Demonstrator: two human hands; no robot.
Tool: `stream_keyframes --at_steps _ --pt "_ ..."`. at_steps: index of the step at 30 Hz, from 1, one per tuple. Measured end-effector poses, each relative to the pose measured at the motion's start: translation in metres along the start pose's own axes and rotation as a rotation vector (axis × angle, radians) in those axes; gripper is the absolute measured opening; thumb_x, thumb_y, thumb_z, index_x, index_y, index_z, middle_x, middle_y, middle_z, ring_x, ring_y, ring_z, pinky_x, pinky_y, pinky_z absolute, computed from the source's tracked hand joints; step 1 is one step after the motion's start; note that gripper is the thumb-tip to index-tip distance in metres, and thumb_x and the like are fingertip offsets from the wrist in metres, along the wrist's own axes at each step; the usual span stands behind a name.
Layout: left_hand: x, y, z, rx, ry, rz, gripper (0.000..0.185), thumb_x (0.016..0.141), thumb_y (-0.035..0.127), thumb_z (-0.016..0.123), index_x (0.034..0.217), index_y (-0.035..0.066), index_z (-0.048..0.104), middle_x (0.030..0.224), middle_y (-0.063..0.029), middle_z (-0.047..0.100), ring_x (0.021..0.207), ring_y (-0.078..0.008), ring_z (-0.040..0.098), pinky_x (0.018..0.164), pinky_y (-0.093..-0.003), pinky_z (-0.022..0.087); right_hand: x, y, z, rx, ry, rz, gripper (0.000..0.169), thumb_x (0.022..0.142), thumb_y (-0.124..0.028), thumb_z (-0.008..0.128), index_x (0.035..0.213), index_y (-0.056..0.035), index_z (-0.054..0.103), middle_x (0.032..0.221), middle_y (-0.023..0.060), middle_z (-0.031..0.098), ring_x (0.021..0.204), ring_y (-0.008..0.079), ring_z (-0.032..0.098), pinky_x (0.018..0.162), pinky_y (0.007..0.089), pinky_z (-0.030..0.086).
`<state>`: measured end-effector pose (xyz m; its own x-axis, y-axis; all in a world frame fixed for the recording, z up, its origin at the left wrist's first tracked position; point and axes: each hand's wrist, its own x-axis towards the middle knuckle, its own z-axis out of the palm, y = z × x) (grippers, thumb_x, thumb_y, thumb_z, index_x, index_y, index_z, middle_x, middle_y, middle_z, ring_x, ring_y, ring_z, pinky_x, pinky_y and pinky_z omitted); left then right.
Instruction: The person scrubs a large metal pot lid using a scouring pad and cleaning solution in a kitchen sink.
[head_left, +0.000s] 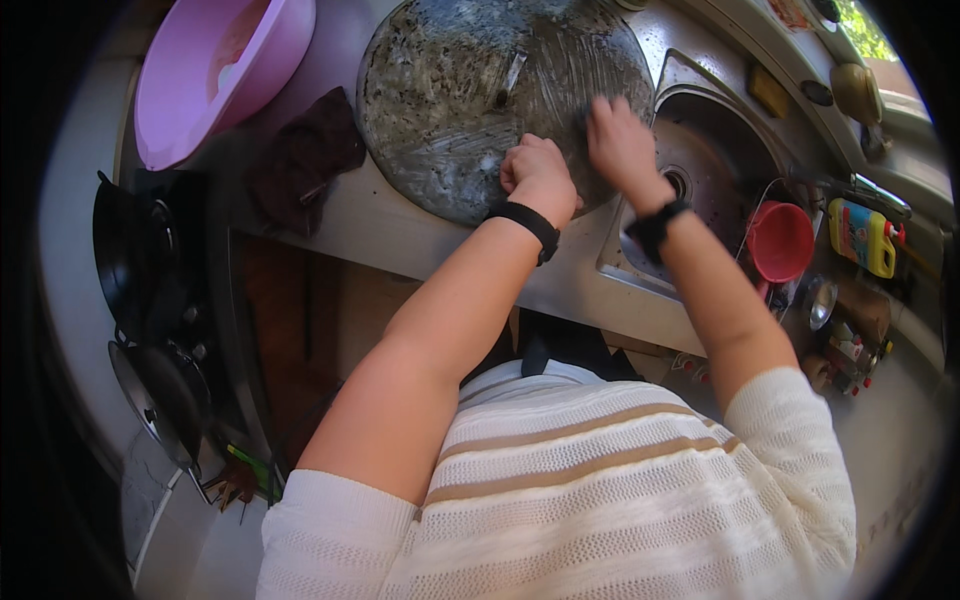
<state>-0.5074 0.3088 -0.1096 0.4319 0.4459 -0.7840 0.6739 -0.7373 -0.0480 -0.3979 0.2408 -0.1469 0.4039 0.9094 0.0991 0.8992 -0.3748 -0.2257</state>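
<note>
A large round metal lid (427, 97), coated in dark grime and streaked with pale scrub marks, lies on the counter beside the sink. A small handle (512, 79) stands up near its middle. My left hand (538, 171) is curled at the lid's near rim and grips it, with a dark band around the wrist. Fingers bent and blurred, my right hand (621, 142) is over the right part of the lid. It holds a small dark pad (586, 114), mostly hidden by the fingers.
Right of the lid is a steel sink (720, 135), with a red plastic dipper (780, 241) and a yellow detergent jug (862, 236) beyond. A pink basin (225, 82) and dark cloth (307, 161) lie left. A black wok (124, 247) and a lidded pan (154, 405) stand further left.
</note>
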Motion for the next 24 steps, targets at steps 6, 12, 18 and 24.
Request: stream_keyframes --at_steps 6,12,18,24 --pt "-0.002 0.007 0.000 0.063 0.000 -0.015 0.097 0.064 0.074 0.069 0.126 0.002 0.049 0.115 -0.0103 0.052 0.093 -0.0225 0.064 0.052 -0.0395 0.055 0.024 0.024 -0.010 -0.021 0.024 0.108 0.020 0.091 -0.026 0.055 0.100 -0.0090 0.050 0.091 0.0194 0.058 0.076 0.0404 0.063 0.062 0.0503 0.051" --pt "-0.016 0.003 -0.009 0.017 0.025 0.012 0.091 0.064 0.070 0.072 0.123 0.003 0.053 0.114 -0.0102 0.052 0.099 -0.0230 0.060 0.049 -0.0381 0.053 0.024 0.021 -0.005 -0.008 0.125 0.145 0.016 0.088 -0.023 0.056 0.093 -0.0081 0.055 0.088 0.0180 0.059 0.076 0.0382 0.063 0.061 0.0497 0.052" --pt "-0.015 0.001 -0.006 0.021 0.096 0.003 0.095 0.063 0.072 0.072 0.125 0.003 0.051 0.112 -0.0105 0.052 0.089 -0.0228 0.063 0.049 -0.0369 0.053 -0.039 -0.003 -0.015 0.030 0.056 0.088 0.015 0.085 -0.021 0.060 0.091 -0.0095 0.052 0.084 0.0150 0.054 0.072 0.0357 0.062 0.058 0.0476 0.051" --pt "-0.008 0.009 -0.004 0.028 0.126 0.000 0.096 0.063 0.072 0.072 0.127 0.003 0.050 0.116 -0.0111 0.052 0.101 -0.0228 0.061 0.053 -0.0387 0.055 0.025 0.044 -0.003 -0.054 0.209 0.259 0.019 0.090 -0.026 0.054 0.098 -0.0089 0.054 0.091 0.0189 0.060 0.077 0.0410 0.063 0.064 0.0490 0.051"
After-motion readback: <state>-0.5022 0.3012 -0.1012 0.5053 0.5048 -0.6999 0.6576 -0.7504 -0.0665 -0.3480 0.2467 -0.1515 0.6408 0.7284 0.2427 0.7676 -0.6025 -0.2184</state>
